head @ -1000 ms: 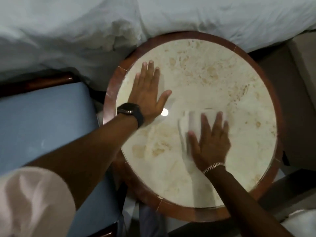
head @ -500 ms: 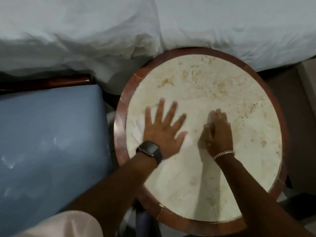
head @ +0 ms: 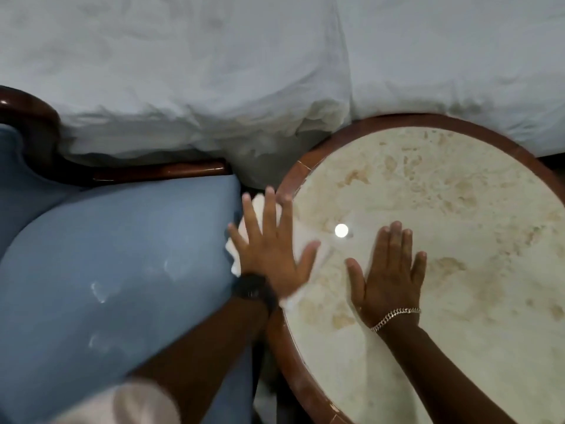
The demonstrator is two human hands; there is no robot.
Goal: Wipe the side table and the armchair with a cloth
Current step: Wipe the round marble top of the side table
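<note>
So the left hand (head: 270,255) lay flat, fingers (head: 269,209) spread wide, pressing the white cloth (head: 260,206) down at the counter's (head: 458,194) left rim, mid-frame, right beside the blue armchair (head: 122,255). The right hand (head: 388,276) sat palm-down on the marble further right, fingers together and extended, gripping nothing. White bedding (head: 214,71) filled the top.

Rumpled white bedding (head: 189,71) fills the whole upper part of the view, a seam or fold running down it right of the middle, its lower edge bunched and creased. Under that edge lies a dark, shadowed gap. The light is dim and cool, with one small bright lamp reflection (head: 341,230) lower down.
</note>
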